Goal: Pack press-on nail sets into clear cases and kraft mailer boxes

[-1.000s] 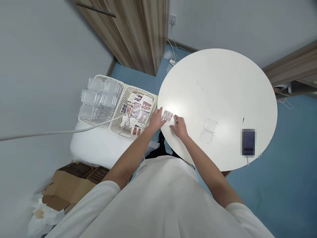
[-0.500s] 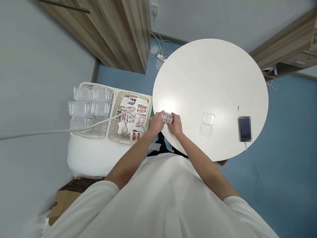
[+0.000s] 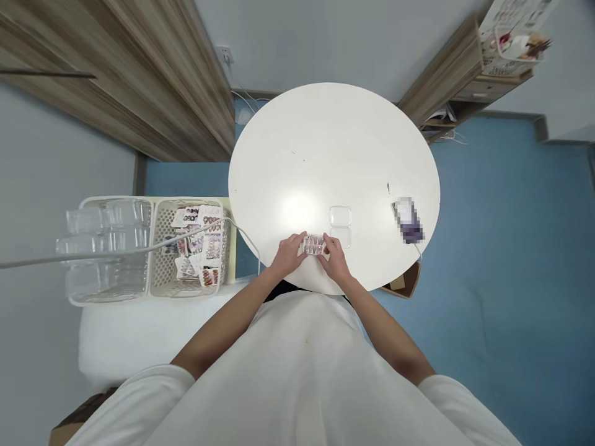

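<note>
A small set of press-on nails [image 3: 314, 244], in two rows with a clear, shiny look, is held between my hands over the near side of the white round table. My left hand [image 3: 288, 255] is closed on its left edge with thumb and fingers. The right edge is pinched by my right hand [image 3: 335, 258]. Just beyond the right hand, an open clear plastic case [image 3: 341, 217] lies flat on the table, its two halves spread one above the other.
Left of the table [image 3: 325, 130], a white basket [image 3: 160, 248] holds several nail cards. Another basket [image 3: 111, 301] beside it holds stacked clear boxes [image 3: 88, 279]. A white cable [image 3: 116, 252] crosses above both. A blurred-out phone-like device [image 3: 409, 221] lies at the table's right.
My view has shifted to the right. Both hands, still gripping the nail set, have moved right across the table, much closer to the open clear case.
</note>
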Motion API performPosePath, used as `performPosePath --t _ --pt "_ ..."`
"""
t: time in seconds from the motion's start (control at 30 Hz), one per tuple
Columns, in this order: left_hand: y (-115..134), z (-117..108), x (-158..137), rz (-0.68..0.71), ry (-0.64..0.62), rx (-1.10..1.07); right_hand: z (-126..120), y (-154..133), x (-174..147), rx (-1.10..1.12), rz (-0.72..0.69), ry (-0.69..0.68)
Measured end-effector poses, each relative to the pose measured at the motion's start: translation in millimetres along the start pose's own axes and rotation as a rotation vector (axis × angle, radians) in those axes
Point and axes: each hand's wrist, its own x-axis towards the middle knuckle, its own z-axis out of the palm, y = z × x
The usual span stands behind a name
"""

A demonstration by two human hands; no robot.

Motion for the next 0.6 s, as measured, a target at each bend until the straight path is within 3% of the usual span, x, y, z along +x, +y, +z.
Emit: performPosePath --t 0.17,0.3,0.6 --pt "32 23 17 0.059 -0.075 0.02 -49 40 -12 -0.058 -0.078 -0.026" --pt "49 33 35 -0.009 -0.092 0.119 -73 64 4 -0.123 -0.159 -0.07" --pt "62 51 48 -0.17 -0.016 0.095 -75 83 33 -0.114 -0.21 -0.181"
